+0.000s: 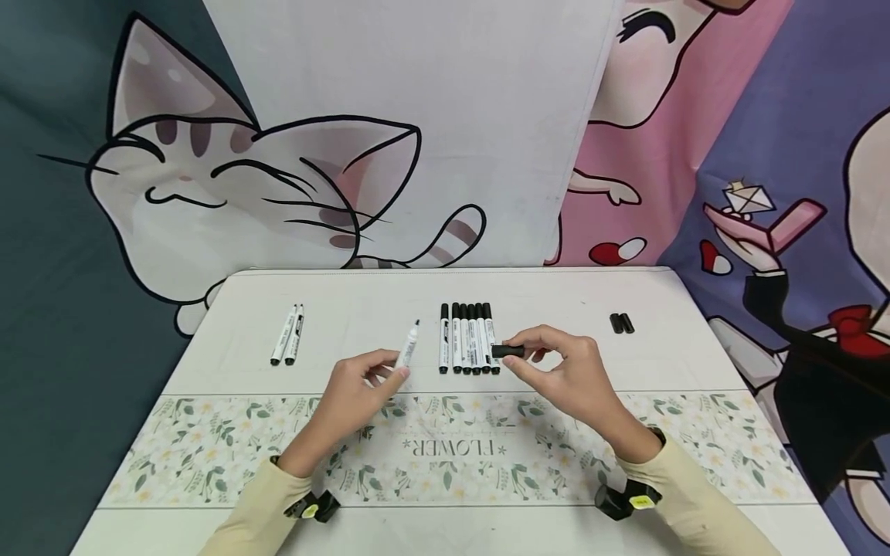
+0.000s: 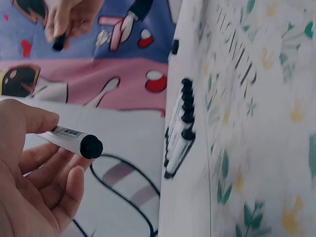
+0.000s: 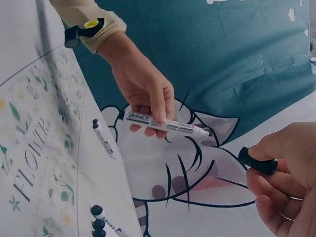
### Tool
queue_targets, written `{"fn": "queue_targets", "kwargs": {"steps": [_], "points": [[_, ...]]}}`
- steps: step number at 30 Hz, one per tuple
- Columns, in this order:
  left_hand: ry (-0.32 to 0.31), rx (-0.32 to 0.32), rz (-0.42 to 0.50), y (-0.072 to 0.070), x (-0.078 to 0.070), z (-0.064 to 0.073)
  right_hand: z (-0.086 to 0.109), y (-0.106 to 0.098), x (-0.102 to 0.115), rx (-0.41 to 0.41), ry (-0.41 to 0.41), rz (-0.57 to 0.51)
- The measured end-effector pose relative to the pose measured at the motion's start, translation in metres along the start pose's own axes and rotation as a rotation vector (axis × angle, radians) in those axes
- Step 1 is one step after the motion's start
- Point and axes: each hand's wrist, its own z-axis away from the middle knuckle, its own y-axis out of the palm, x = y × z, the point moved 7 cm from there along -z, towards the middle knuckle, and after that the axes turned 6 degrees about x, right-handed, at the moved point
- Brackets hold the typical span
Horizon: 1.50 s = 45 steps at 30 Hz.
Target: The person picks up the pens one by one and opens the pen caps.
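Observation:
My left hand (image 1: 365, 384) pinches an uncapped white marker (image 1: 408, 347) between thumb and fingers, its dark tip pointing up and away. In the left wrist view the marker's black end (image 2: 91, 146) faces the camera. To the right, my right hand (image 1: 565, 371) holds a black marker cap (image 1: 508, 350) between thumb and fingertips, apart from the marker. The right wrist view shows the same cap (image 3: 257, 161) and the bare tip of the marker (image 3: 187, 130). Between the hands, a row of several capped markers (image 1: 471, 338) lies on the table, partly behind the right hand's cap.
On the left of the white table (image 1: 361, 293) lie two uncapped markers (image 1: 287, 335) side by side. Two loose black caps (image 1: 622, 323) lie at the right. A flower-printed strip (image 1: 445, 448) crosses the table under the forearms. Cartoon-printed cloth (image 1: 417, 62) hangs behind.

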Motion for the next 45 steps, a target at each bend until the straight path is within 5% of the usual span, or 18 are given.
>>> {"fn": "queue_targets", "kwargs": {"steps": [5,15,25,37,45], "points": [[-0.112,-0.059,-0.003,-0.025,0.02,0.0,0.003,0.0,-0.009,0.012,0.05,-0.033],[-0.224,-0.192,-0.147,-0.084,0.069,-0.003,0.008,-0.002,-0.021,0.054,0.114,0.038],[-0.346,-0.212,-0.297,-0.138,0.113,-0.006,0.016,-0.011,-0.035,-0.003,0.22,0.043],[-0.513,-0.111,-0.278,-0.154,0.166,-0.011,0.02,-0.022,-0.044,-0.009,0.265,0.041],[-0.532,-0.113,-0.268,-0.154,0.187,-0.011,0.022,-0.029,-0.054,0.009,0.341,-0.032]]}}
